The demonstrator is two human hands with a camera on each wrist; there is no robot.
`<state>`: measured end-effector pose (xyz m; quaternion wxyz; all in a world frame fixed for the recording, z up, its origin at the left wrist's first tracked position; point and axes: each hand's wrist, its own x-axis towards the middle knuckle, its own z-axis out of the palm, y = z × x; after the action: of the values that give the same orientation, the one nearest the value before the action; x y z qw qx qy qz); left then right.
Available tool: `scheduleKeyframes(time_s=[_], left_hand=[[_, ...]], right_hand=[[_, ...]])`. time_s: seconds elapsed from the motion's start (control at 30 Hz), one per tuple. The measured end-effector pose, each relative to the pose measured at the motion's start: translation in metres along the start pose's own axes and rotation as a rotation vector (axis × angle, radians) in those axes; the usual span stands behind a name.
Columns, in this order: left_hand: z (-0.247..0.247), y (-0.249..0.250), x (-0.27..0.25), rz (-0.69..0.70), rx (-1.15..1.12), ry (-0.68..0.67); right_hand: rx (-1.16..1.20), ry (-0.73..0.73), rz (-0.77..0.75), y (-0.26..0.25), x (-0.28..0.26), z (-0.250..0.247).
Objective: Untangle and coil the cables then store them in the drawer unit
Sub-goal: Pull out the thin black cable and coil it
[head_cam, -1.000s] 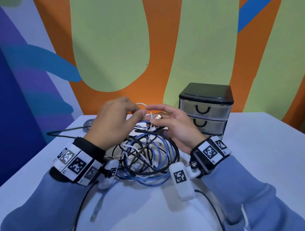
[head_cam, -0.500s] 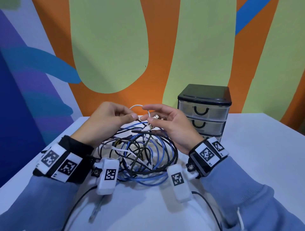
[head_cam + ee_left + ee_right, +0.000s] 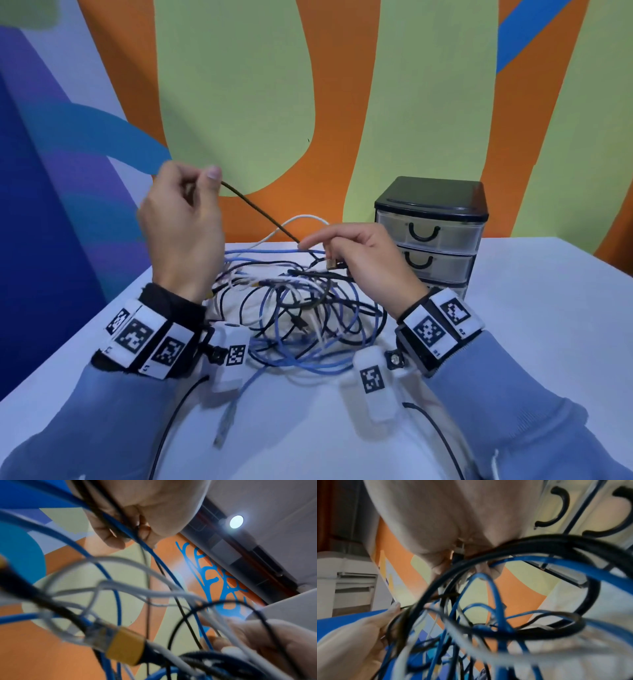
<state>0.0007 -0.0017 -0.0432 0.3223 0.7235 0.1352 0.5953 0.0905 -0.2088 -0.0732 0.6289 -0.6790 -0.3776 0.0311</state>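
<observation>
A tangle of blue, black and white cables (image 3: 301,318) lies on the white table (image 3: 531,342) between my wrists. My left hand (image 3: 185,212) is raised above the heap and pinches a dark braided cable (image 3: 257,212), which runs taut down to the right. My right hand (image 3: 363,260) hovers over the far side of the tangle, fingers curled round a plug end (image 3: 331,263) and the cables there. The drawer unit (image 3: 430,233), black-topped with clear drawers, stands just behind my right hand. Both wrist views show blurred cable loops under each palm.
A loose blue cable end (image 3: 226,421) trails toward the table's near edge. A painted wall rises right behind the table. Thin black wires (image 3: 171,421) from the wrist cameras run down toward me.
My left hand has lifted up and to the left, drawing the dark braided cable out of the tangle. The right hand stays over the heap, still holding the plug end.
</observation>
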Motion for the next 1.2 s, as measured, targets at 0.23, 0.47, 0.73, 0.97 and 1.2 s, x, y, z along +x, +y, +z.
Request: scheduleKeyframes(time_s=[0.23, 0.47, 0.73, 0.97, 1.2], left_hand=[[-0.010, -0.004, 0.014, -0.051, -0.258, 0.119], [-0.021, -0.004, 0.020, 0.112, -0.157, 0.127], [-0.038, -0.019, 0.030, -0.136, -0.104, -0.533], [-0.038, -0.031, 0.027, -0.438, -0.120, -0.937], [-0.032, -0.030, 0.028, -0.369, -0.259, -0.633]], right_hand=[[-0.166, 0.076, 0.033, -0.001, 0.001, -0.001], [-0.357, 0.072, -0.088, 0.006, -0.001, -0.002], [-0.235, 0.244, -0.096, 0.009, 0.002, -0.005], [-0.091, 0.378, -0.151, 0.007, 0.006, -0.010], [-0.174, 0.370, -0.225, 0.003, 0.004, -0.014]])
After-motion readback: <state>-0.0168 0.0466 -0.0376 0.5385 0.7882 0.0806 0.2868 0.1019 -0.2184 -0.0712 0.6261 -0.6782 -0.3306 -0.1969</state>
